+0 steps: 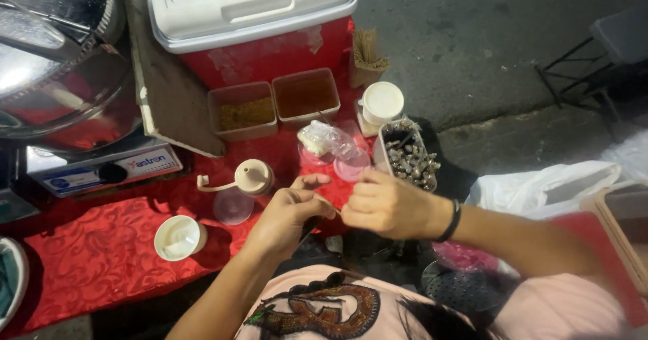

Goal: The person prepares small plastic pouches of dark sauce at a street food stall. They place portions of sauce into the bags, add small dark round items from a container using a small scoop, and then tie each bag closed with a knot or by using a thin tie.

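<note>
Two sauce tubs (273, 107) beyond hands, red cooler (253, 22) behind.

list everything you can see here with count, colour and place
hard plastic cooler: one, red body, white lid, top centre
rectangular plastic tubs: two, clear with brown contents, in front of the cooler
lidded round cup: one, white, right of the tubs
tub of wrapped pieces: one, clear, beside the right hand
pump-top bottle: one, beige, centre
open paper cup: one, white, lower left
patterned tablecloth: one, red, under everything
large steel pot: one, silver, top left
left hand: fingers pinched together, centre
right hand: black wristband, meeting the left
</note>
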